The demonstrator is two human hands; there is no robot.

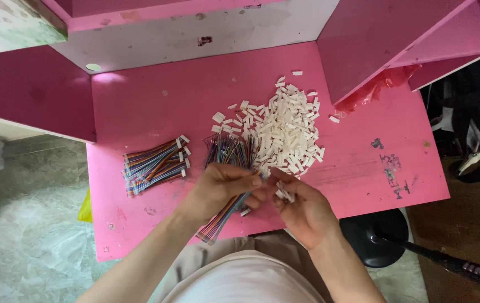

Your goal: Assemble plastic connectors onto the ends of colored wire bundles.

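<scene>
From the head camera I see my left hand (221,188) pinching a rainbow ribbon cable (224,214) between thumb and fingers, its loose end trailing off the near edge of the pink table (139,112) toward my lap. My right hand (301,209) is curled around a few small white plastic connectors (285,194), fingertips pressed together near the left thumb; exactly how the cable tip meets a connector is hidden behind my fingers. Just beyond lie a pile of white connectors (285,126) and a bundle of loose cables (230,150), partly covered by my left hand. A finished cable bundle (154,164) sits well apart to the left (with bare tabletop around it). To the right, the table runs bare to its edge, and a black stool base (375,235) is partly cut off below.
</scene>
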